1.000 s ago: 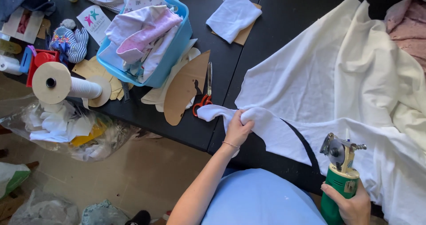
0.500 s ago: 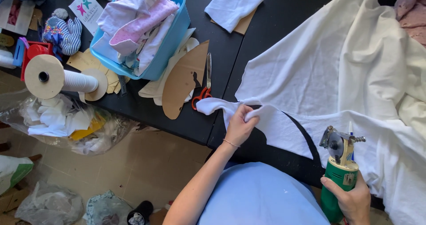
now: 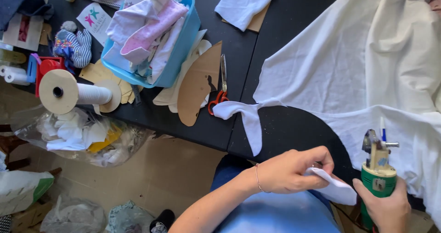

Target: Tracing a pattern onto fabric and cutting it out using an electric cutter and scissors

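Observation:
A large white cloth (image 3: 367, 67) lies spread over the right part of the black table (image 3: 285, 127), with a narrow cut strip (image 3: 245, 118) trailing off its left edge. My left hand (image 3: 294, 171) pinches a small curved piece of white cloth (image 3: 335, 189) close to my body, below the table edge. My right hand (image 3: 386, 210) grips the green body of an electric rotary fabric cutter (image 3: 377, 168), held upright beside that piece.
Red-handled scissors (image 3: 220, 88) and brown cardboard patterns (image 3: 197, 83) lie left of the strip. A blue tub of folded cloths (image 3: 151, 31), a big thread spool (image 3: 69, 93) and a clear bag of scraps (image 3: 82, 134) sit farther left. A folded white piece (image 3: 245, 3) rests at the top.
My left hand has left the cut strip on the table and come back toward my body, now holding a small white piece. The cutter in my right hand stays about where it was.

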